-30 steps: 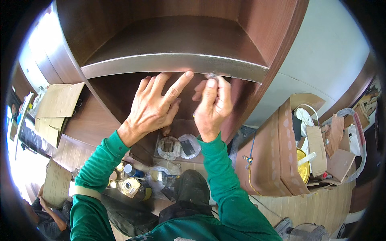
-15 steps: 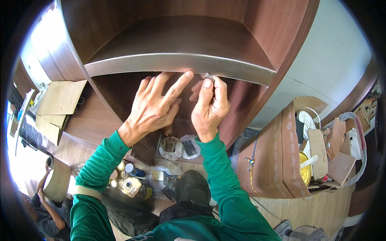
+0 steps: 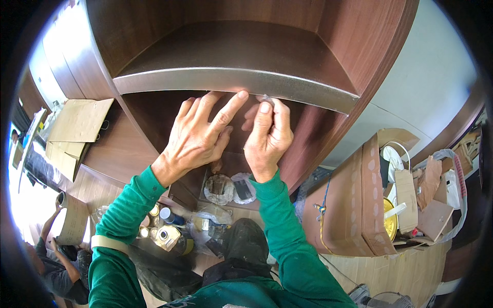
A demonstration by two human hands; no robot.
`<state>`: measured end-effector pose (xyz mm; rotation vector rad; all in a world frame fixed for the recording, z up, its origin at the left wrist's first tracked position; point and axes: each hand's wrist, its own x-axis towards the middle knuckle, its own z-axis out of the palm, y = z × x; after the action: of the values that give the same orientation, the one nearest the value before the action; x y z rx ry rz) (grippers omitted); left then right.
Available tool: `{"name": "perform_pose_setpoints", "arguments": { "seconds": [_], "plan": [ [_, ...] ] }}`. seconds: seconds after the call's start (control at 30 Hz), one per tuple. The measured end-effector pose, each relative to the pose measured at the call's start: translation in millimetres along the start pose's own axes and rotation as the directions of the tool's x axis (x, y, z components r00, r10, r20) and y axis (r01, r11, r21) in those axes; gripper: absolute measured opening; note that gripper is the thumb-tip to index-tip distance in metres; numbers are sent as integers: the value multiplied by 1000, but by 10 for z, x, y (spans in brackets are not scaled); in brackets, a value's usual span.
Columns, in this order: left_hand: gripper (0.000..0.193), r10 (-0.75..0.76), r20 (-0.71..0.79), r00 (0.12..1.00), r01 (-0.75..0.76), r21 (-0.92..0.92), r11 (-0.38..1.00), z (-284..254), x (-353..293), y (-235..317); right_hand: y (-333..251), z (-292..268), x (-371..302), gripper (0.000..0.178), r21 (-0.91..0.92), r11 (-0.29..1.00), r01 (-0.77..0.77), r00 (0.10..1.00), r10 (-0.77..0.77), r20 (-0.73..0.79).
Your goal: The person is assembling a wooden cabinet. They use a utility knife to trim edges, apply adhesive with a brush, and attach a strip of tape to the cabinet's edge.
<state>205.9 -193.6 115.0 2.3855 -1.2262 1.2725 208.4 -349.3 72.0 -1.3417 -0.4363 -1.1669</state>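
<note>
At the silvery shelf edge (image 3: 236, 81), left hand (image 3: 197, 131) spreads, right hand (image 3: 267, 141) pinches a scrap (image 3: 265, 98); cardboard (image 3: 77, 223) print unreadable.

The left hand (image 3: 197, 138) is spread out at the shiny edge (image 3: 205, 79) of a brown shelf (image 3: 236, 49). The right hand (image 3: 268, 141) pinches a small pale thing (image 3: 266, 98) by that edge. A big cardboard box (image 3: 336, 210) stands to the right.

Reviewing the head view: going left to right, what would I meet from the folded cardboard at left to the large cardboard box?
Folded cardboard, left hand, right hand, large cardboard box.
</note>
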Motion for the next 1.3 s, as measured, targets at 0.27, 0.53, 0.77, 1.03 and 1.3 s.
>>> {"name": "perform_pose_setpoints", "arguments": {
  "seconds": [0.27, 0.53, 0.77, 1.03, 1.3],
  "plan": [
    [94, 10, 1, 1000, -10, 16, 1000, -7, -20, -29, 32, -14, 6, 19, 86, 996, 6, 997, 0, -80],
    [95, 10, -15, 1000, -10, 8, 1000, 11, -16, -17, 10, -22, 19, 20, 102, 995, 11, 998, -4, -69],
    [95, 0, -12, 1000, 0, -6, 1000, 14, -17, -12, 14, -27, 11, 19, 90, 995, -35, 998, 39, -40],
    [93, 9, -18, 1000, -9, 10, 1000, 14, -17, -30, 45, 44, -6, 17, 23, 1000, 16, 999, -15, -44],
    [92, 8, -15, 1000, -8, 10, 1000, -8, -22, -53, 37, 104, -29, 16, -26, 999, 31, 999, -31, -9]
  ]
}}
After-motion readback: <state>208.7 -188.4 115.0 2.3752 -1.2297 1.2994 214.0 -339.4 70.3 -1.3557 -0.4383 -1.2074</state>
